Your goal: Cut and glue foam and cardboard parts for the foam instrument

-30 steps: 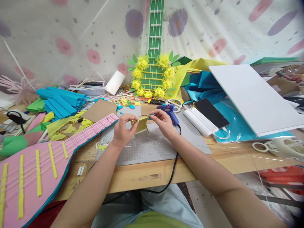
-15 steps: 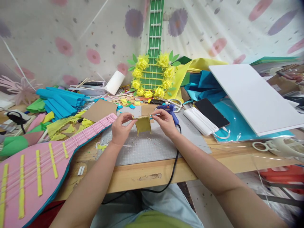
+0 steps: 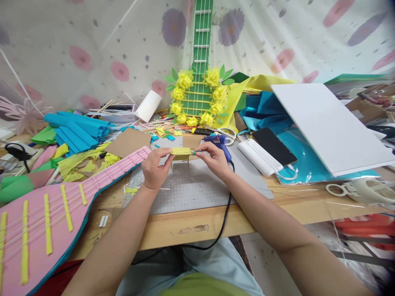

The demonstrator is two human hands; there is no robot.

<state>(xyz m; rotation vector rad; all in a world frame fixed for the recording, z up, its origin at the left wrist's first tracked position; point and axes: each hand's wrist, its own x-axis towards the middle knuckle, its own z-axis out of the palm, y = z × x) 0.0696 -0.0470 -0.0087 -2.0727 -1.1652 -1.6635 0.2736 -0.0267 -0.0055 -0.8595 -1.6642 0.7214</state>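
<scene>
Between my hands, above the cutting mat [image 3: 197,193], is a small yellow paper-covered piece [image 3: 181,152] with thin legs or edges hanging beneath it. My left hand [image 3: 156,166] pinches its left end between thumb and fingers. At the right end, my right hand [image 3: 212,158] grips it with the fingertips, where a bit of blue shows. Just behind my right hand lies a blue glue gun [image 3: 218,142], its black cord [image 3: 226,218] running over the table's front edge.
On the left lies a pink paper guitar [image 3: 61,209] with yellow strips. A green guitar [image 3: 199,96] with yellow flowers stands at the back. To the right are a white power bank [image 3: 259,157], a black phone [image 3: 274,146] and a white board [image 3: 330,127]. Scissors [image 3: 226,133] lie behind the glue gun.
The yellow piece has been tipped, so its broad face now lies nearly flat instead of hanging down toward me. Both hands keep their hold and have hardly shifted.
</scene>
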